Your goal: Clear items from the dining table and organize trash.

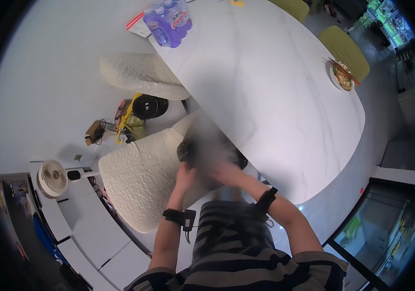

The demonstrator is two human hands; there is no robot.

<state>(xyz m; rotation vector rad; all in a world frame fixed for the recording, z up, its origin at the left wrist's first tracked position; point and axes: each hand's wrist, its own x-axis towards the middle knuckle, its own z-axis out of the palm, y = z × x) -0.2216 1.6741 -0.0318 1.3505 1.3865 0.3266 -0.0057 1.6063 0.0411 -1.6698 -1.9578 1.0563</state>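
A black plastic bag point(185, 150) lies between my hands, beside the table edge and over the cream chair's side; a blurred grey patch covers much of it. At its near left side is my left hand point(185, 177), with its fingertips hidden. My right hand point(227, 174) reaches to the bag's near right part, partly under the blur. Whether either hand grips the bag cannot be told. The cream textured chair point(138, 178) stands at the left, and the white marbled table point(273, 109) extends to the right.
Purple shrink-wrapped bottles point(171, 23) and a bowl with chopsticks point(342, 77) stand on the table. A second cream chair point(138, 72), a black round-topped bin point(150, 106), a yellow umbrella point(123, 125) and a small cardboard box point(94, 133) are beyond. A fan point(52, 178) stands left, above white cabinets point(94, 225).
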